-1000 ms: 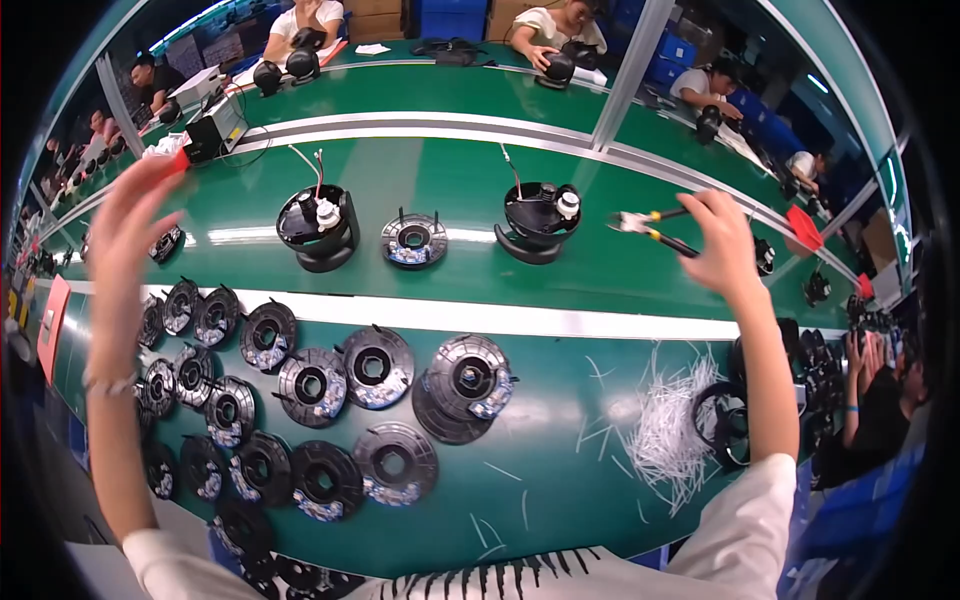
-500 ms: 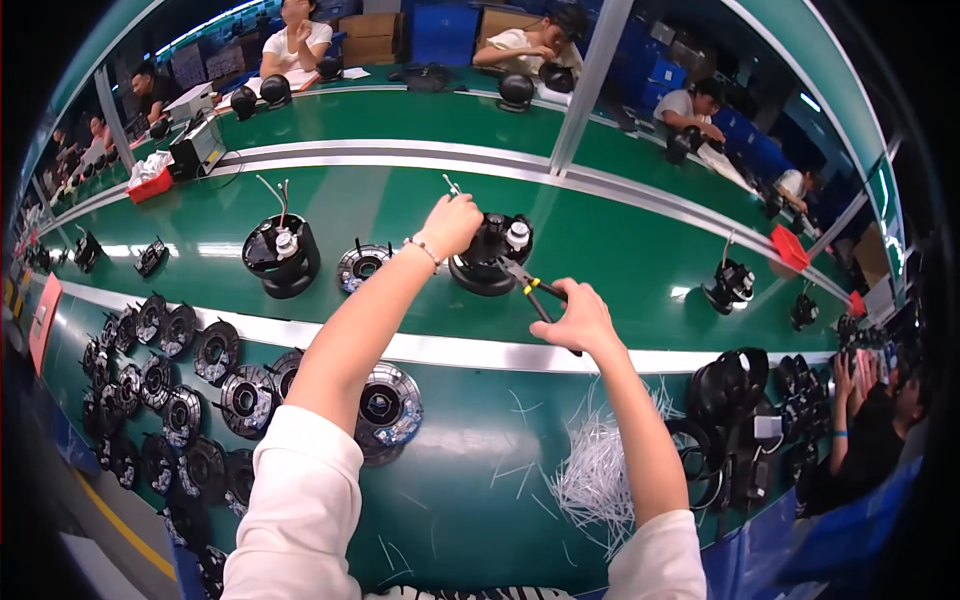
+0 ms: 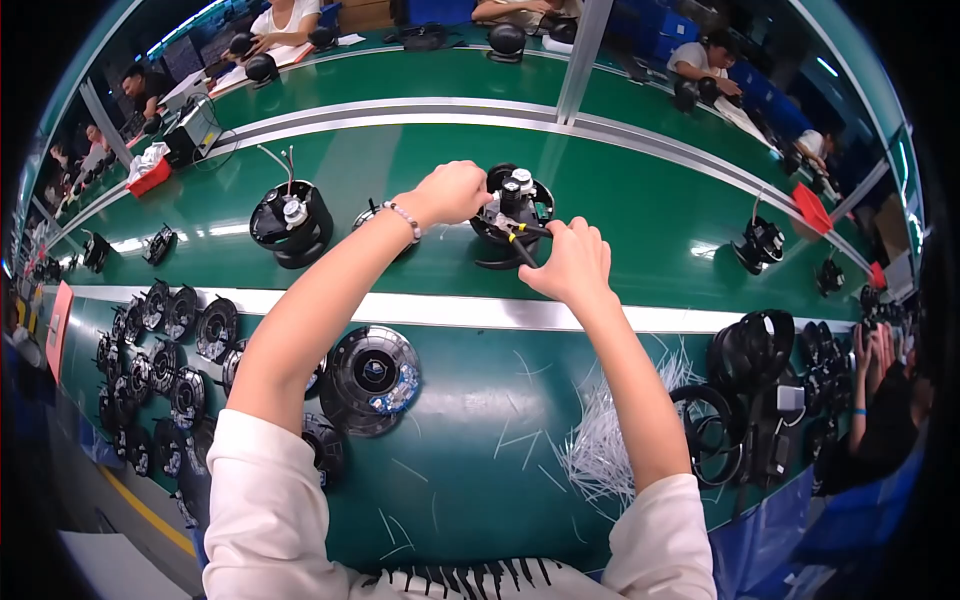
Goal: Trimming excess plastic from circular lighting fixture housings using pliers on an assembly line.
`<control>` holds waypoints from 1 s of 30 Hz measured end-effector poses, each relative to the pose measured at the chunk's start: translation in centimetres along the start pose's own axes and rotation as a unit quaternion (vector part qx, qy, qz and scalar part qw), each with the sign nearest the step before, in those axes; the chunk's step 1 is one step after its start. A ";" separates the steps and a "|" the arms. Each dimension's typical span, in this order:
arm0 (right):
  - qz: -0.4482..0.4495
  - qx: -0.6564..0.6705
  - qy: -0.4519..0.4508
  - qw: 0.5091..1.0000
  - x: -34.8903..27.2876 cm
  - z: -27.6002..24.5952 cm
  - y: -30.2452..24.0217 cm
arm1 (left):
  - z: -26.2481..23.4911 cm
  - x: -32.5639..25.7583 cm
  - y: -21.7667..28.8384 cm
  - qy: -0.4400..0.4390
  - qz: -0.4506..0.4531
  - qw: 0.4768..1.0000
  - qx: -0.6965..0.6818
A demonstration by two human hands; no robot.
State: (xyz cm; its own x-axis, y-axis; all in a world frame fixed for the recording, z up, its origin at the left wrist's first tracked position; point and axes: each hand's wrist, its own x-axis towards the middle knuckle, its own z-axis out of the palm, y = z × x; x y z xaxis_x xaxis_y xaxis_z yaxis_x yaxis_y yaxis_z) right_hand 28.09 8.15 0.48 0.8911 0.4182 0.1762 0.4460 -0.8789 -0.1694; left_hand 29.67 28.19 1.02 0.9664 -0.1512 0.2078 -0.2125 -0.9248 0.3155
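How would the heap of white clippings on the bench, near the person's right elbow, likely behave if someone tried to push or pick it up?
The heap of white clippings is thin loose strands, so it is probably very light and would scatter rather than slide as one mass. Stray pieces already lie across the green bench, suggesting they drift easily. A pinch would likely lift only part, strands slipping out.

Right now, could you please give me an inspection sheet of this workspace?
Surface: green bench with a silver strip.
Job's things: black motor under both hands; yellow-handled cutters in the right hand.
Clutter: white offcuts; black discs at left.
Fingers: left hand grips the motor; right closed on the cutters.
Cables: wires stand up from a second motor.
Surroundings: people seated at the far bench.
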 end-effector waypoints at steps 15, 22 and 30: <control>0.048 0.114 0.141 0.982 -1.1 -5.9 6.5 | -2.9 -3.2 7.7 0.043 0.012 0.946 -0.321; 0.033 0.224 0.242 0.944 -3.9 -11.6 7.6 | -0.5 -5.5 0.8 0.024 -0.119 0.992 -0.038; -0.079 0.322 0.168 0.929 -5.5 -10.9 2.7 | 5.0 -6.8 -6.0 0.080 -0.258 0.963 -0.006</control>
State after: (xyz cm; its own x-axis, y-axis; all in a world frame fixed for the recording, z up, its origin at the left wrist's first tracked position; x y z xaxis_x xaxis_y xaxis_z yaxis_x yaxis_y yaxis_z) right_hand 23.51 0.99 9.59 0.7823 0.3396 0.5221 0.6226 -0.4488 -0.6410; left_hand 25.14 33.02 -6.93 0.9088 0.3851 0.1607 0.2883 -0.8578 0.4254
